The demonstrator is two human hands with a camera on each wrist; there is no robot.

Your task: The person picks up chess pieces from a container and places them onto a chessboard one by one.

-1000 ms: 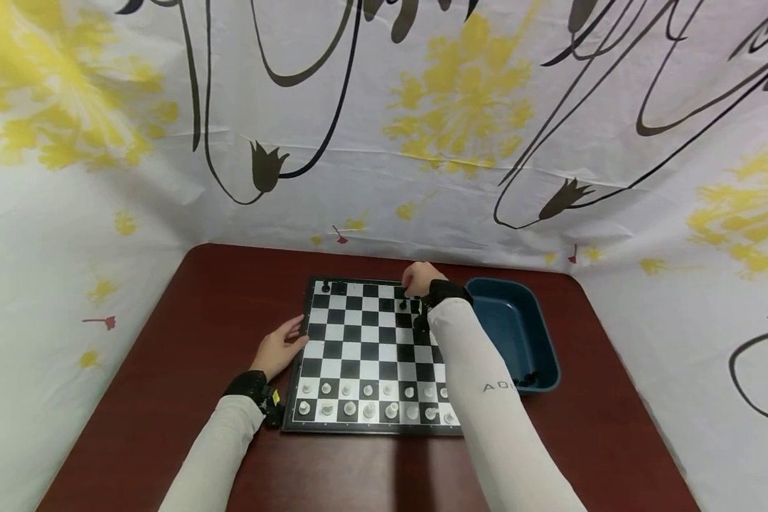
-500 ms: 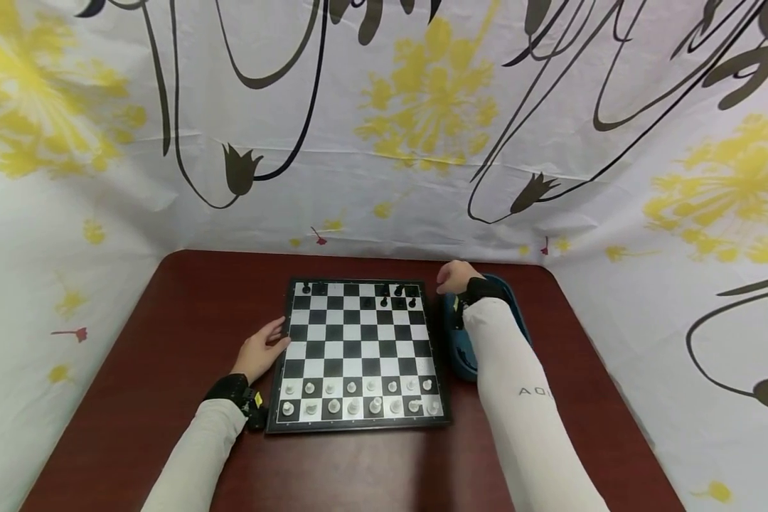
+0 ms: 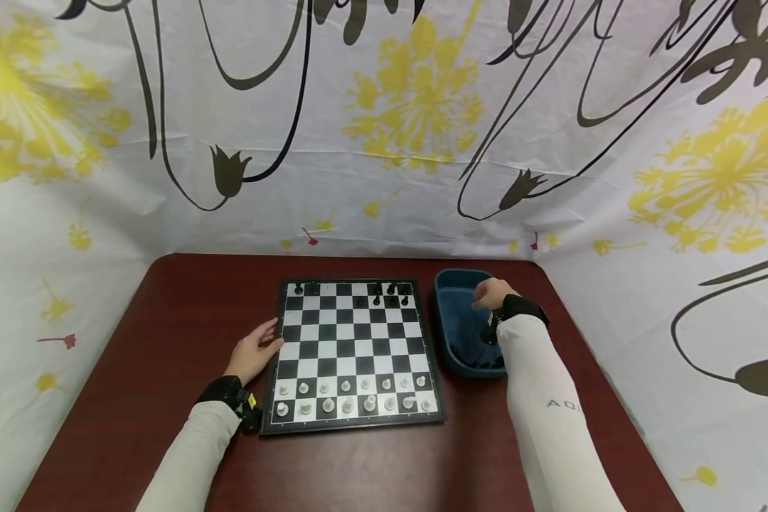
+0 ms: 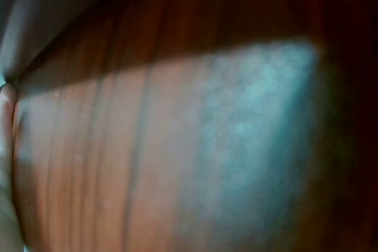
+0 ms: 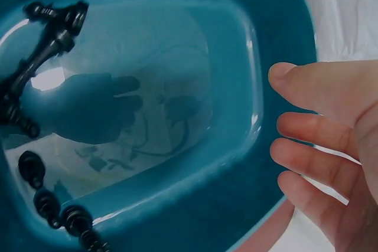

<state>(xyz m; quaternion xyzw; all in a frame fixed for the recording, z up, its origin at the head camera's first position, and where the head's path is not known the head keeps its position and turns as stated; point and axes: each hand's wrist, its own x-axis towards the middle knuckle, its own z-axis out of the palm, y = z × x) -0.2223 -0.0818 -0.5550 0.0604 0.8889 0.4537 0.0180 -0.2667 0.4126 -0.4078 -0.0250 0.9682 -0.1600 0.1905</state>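
My left hand [image 3: 252, 353] rests at the left edge of a chessboard [image 3: 335, 348], its fingers loosely extended against the frame. White chess pieces [image 3: 370, 403] fill the two rows nearest me. At the far side stand several black chess pieces [image 3: 376, 300], mostly toward the right corner, with one dark pawn [image 3: 298, 289] at the far left. My right hand [image 3: 491, 293] is over a blue plastic bin [image 3: 446, 302]. In the right wrist view, its thumb and fingers are apart with nothing between them. Loose black chess pieces [image 5: 59, 36] lie inside, away from the fingertips.
The board and bin stand side by side on a dark red-brown wooden table [image 3: 358, 469]. A white cloth with yellow flowers [image 3: 422, 99] hangs behind the table and along its sides. The left wrist view shows mainly blurred tabletop [image 4: 118, 157].
My right hand has gone from the board's far right squares to over the bin, leaving a black piece area uncovered. The left hand stays at the board's edge. The head view has shifted slightly.
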